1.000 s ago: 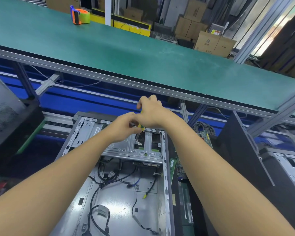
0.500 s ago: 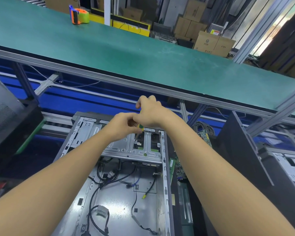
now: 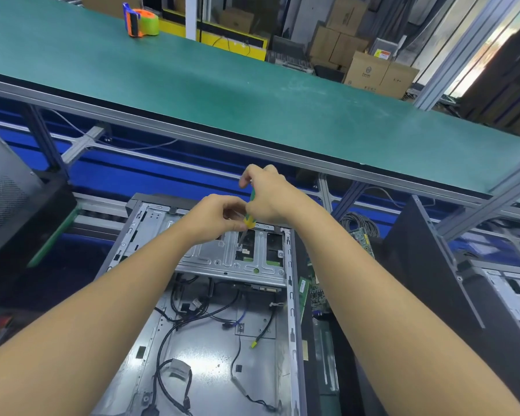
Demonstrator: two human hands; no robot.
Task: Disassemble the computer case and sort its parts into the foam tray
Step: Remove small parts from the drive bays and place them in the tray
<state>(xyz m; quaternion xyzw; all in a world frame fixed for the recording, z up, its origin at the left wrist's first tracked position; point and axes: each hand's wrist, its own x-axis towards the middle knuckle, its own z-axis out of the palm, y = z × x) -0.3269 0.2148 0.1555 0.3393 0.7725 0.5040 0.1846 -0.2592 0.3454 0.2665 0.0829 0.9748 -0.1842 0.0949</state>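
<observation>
Pressure straight down along the shaft is, I think, what this step needs most. The step looks like loosening a screw on the drive cage, the metal bracket at the far end of the computer case. The case lies open on its side in front of the person, and loose cables lie on its floor, nearer to the person than the cage. The tip of the screwdriver meets the cage beside a dark opening. The screw itself is too small to see, so I cannot say whether the tip sits fully in its head. To do it well, the tool should stand in line with the screw, the push should be firm before turning, and the turn should be slow so that the tip does not slip out and damage the head. When the screw comes free it could drop between the cables, so a finger close to it would help. The right hand is above the far end of the case, its fingers wrapped around the green and yellow handle from the top. The left hand is just beside it, with thumb and forefinger pinching the lower end of the handle to steady it. Both forearms reach forward over the case, the wrists close together. The foam tray is not in view.
</observation>
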